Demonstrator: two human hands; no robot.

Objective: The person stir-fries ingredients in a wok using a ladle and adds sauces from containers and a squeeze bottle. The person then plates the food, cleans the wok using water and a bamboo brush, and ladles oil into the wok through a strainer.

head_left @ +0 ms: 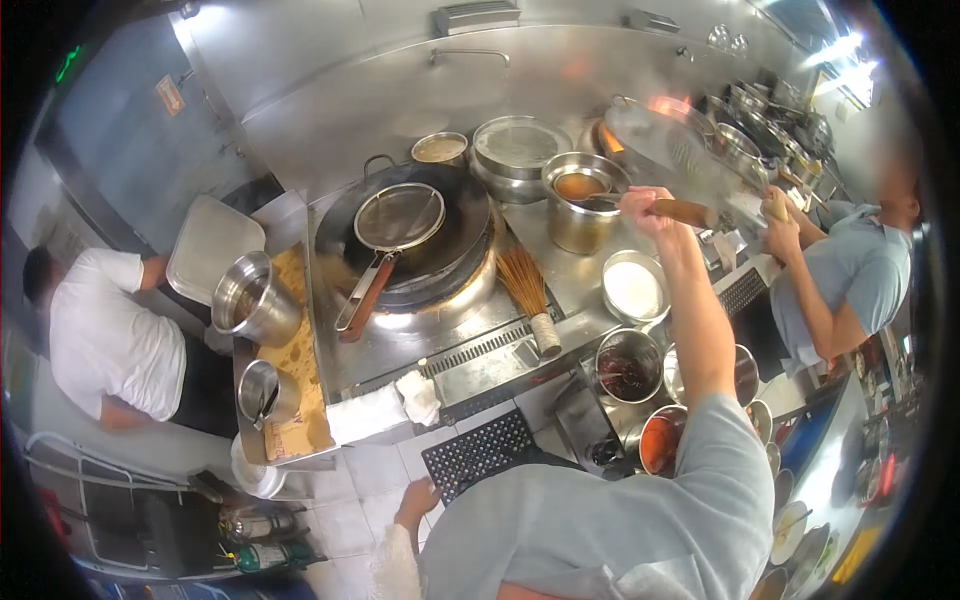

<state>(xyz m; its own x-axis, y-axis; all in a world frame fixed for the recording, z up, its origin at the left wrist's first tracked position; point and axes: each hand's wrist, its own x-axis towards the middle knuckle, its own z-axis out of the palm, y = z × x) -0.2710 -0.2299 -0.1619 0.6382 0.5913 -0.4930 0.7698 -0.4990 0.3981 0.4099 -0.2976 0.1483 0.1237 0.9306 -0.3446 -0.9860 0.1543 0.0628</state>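
My right hand (648, 208) is closed around a ladle with a wooden handle (686, 212). The ladle's metal end reaches into a tall steel pot (580, 232), where orange-brown liquid shows. My left hand (418, 498) hangs low at my side, above the floor beside a black perforated mat (482, 452). How its fingers are set is too small to make out. In front of me a mesh strainer (400, 217) with a wooden-backed handle rests across a large black wok (465, 235). A bamboo brush (526, 285) lies to the wok's right.
A bowl of white contents (634, 290) and containers of dark sauce (627, 366) and red sauce (660, 443) stand near my right arm. A co-worker (845, 270) works at a second wok on the right. Another person (115, 330) stands left, beside steel pots (256, 298).
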